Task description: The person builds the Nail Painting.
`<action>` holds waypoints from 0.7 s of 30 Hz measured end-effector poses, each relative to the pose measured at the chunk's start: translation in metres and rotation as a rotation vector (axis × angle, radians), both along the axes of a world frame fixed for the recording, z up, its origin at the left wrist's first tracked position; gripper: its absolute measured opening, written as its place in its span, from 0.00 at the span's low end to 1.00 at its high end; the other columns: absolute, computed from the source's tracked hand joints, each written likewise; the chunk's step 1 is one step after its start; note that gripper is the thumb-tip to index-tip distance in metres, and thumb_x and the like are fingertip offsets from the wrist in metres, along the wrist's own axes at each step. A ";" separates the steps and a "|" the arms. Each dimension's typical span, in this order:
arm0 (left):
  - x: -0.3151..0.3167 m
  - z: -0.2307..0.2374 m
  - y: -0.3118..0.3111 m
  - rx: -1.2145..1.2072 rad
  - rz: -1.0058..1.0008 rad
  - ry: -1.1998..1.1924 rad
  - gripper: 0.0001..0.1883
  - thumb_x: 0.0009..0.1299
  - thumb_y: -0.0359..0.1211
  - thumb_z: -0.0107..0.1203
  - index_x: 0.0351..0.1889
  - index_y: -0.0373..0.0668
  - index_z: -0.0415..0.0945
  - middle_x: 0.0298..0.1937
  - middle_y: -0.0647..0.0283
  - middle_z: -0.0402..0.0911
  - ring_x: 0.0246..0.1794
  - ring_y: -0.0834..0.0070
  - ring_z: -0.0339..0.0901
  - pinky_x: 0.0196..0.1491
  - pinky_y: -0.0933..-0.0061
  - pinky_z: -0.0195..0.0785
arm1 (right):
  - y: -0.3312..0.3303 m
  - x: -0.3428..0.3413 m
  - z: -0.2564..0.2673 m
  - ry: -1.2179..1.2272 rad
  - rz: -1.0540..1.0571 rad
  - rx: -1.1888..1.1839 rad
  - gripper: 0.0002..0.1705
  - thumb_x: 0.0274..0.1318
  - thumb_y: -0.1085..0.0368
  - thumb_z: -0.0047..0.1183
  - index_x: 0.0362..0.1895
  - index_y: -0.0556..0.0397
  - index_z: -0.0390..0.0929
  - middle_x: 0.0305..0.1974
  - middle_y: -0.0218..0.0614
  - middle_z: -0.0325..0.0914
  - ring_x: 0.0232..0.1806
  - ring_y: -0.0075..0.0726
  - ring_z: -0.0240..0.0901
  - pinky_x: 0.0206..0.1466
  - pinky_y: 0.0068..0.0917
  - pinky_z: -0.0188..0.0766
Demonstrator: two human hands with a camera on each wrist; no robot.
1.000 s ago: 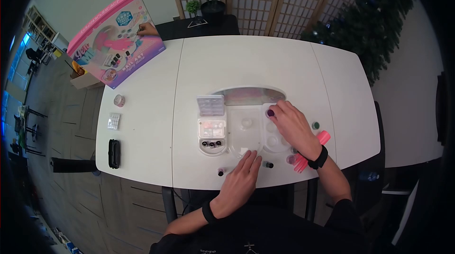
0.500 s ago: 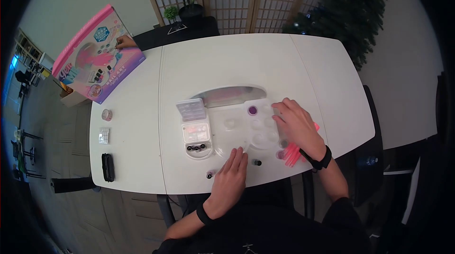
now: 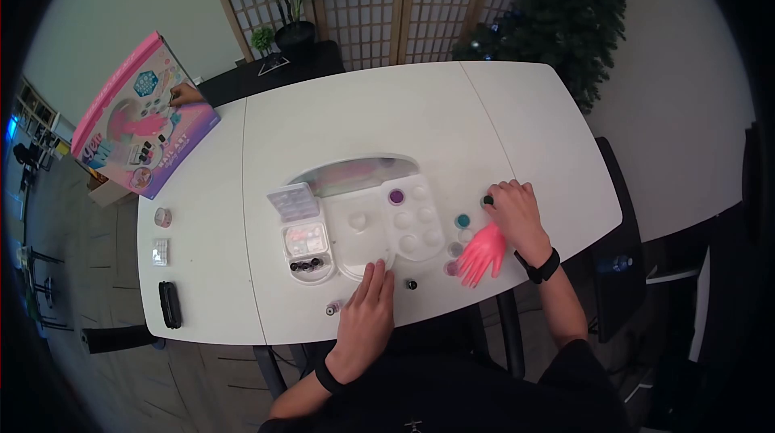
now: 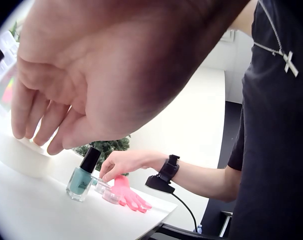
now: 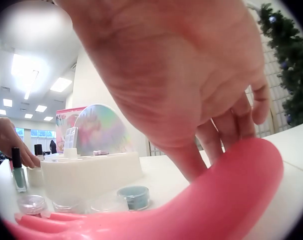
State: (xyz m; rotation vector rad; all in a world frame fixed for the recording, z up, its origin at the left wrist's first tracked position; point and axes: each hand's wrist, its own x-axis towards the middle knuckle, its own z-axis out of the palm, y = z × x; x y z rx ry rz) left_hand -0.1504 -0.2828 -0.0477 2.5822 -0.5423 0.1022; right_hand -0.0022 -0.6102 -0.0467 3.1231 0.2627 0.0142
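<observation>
My left hand (image 3: 367,312) lies with straight fingers at the front rim of a white nail-art station (image 3: 432,249). Reaching past a pink model hand (image 3: 483,254), my right hand (image 3: 517,211) pinches a small dark green pot (image 3: 488,200) at its fingertips; in the right wrist view that pot is hidden. A teal pot (image 5: 135,197) stands on the table beside the model hand. One purple pot (image 3: 396,196) sits in a round well of the station. Close to my left hand stands a green nail polish bottle (image 4: 80,176) with a black cap.
A clear-lidded compartment box (image 3: 305,239) and several black-capped bottles (image 3: 307,265) occupy the station's left side, with a mirror (image 3: 363,175) behind. Another polish bottle (image 3: 333,309) stands near the table's front edge. Pale pots (image 3: 455,248) sit beside the model hand. A product box (image 3: 145,122) stands far left.
My right hand has left the purple pot in the station's well and moved right to the dark green pot. The left hand stays at the front rim; the head view has shifted.
</observation>
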 end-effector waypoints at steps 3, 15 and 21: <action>-0.001 -0.002 -0.001 -0.001 0.011 -0.001 0.26 0.70 0.17 0.55 0.69 0.28 0.74 0.76 0.39 0.76 0.77 0.45 0.76 0.61 0.50 0.85 | 0.001 0.003 0.001 0.005 0.005 0.021 0.12 0.59 0.63 0.68 0.45 0.54 0.89 0.44 0.39 0.90 0.53 0.46 0.82 0.60 0.44 0.69; -0.001 -0.003 0.001 0.010 -0.011 0.048 0.28 0.67 0.19 0.56 0.68 0.25 0.74 0.77 0.37 0.73 0.79 0.43 0.73 0.68 0.54 0.81 | 0.085 0.019 0.044 -0.087 0.418 0.263 0.13 0.62 0.66 0.68 0.50 0.55 0.87 0.45 0.37 0.86 0.52 0.46 0.79 0.59 0.41 0.70; -0.001 -0.007 0.000 0.001 0.018 -0.008 0.22 0.74 0.22 0.57 0.67 0.30 0.75 0.76 0.41 0.76 0.77 0.48 0.77 0.59 0.53 0.85 | 0.099 0.028 0.037 -0.096 0.486 0.194 0.13 0.62 0.67 0.68 0.49 0.56 0.87 0.44 0.37 0.86 0.52 0.45 0.80 0.59 0.41 0.71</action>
